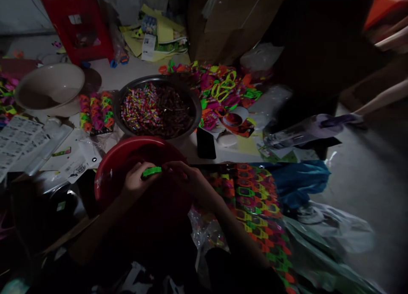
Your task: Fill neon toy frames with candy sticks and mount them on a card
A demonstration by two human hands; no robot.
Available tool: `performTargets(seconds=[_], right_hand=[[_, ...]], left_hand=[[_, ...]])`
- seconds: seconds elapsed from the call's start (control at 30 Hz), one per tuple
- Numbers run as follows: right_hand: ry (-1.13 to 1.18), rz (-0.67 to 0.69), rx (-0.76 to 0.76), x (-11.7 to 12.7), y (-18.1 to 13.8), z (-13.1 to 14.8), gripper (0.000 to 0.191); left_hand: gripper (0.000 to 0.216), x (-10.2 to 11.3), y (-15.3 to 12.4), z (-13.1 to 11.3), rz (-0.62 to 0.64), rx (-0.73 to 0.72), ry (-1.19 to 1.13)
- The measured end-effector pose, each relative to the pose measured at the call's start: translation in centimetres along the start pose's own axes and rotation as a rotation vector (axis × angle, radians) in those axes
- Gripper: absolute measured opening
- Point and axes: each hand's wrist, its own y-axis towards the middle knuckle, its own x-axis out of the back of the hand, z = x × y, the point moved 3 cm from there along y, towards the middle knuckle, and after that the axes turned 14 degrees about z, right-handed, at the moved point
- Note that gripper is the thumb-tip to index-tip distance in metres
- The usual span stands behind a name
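My left hand [138,181] is closed around a bright green plastic piece [151,172], which looks like a toy watch. Beside it, my right hand [185,175] has its fingertips pinched together close to the green piece; what they hold is too dark to make out. Both hands are above a red basin [106,175]. Just behind that stands a metal bowl [198,111] with many small wrapped pieces [142,109] on its left side and dark brown pieces [177,111] on its right.
Colourful plastic watch pieces [223,87] lie heaped behind the metal bowl. More toy watches [255,204] lie in rows at right. A black phone [206,143], a pale bowl [51,109] and a red stool [76,13] stand around. Another person's arm [382,96] reaches in at right.
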Motion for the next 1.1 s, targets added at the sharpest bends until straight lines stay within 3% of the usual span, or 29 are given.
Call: performTargets(seconds=[0.23,0.37,0.53,0.67,0.87,1.1], right_hand=[[-0.011,-0.043,0.074,-0.2,-0.4,1.9,0.026],[-0.031,0.028,0.135,-0.3,-0.4,2.5,0.026],[-0.174,0.084,0.216,-0.3,-0.4,3.2,0.032],[-0.329,0.082,0.272,-0.4,-0.6,3.8,0.041],[-0.536,0.053,0.317,-0.9,-0.9,4.6,0.034],[-0.702,0.01,0.334,-0.5,-1.4,5.1,0.034]], left_hand=[[0.03,1.5,-1.2,-1.6,-0.124,-0.18,0.358],[0.033,1.8,-1.6,-1.4,-0.179,-0.228,0.54],[0.028,1.8,-1.8,-0.8,-0.213,-0.234,0.689],[0.023,1.8,-2.2,-0.9,-0.28,-0.322,0.808],[0.016,1.9,-2.8,-2.0,-0.395,-0.51,0.836],[0.017,2.2,-2.5,-3.1,-0.383,-0.555,0.751]])
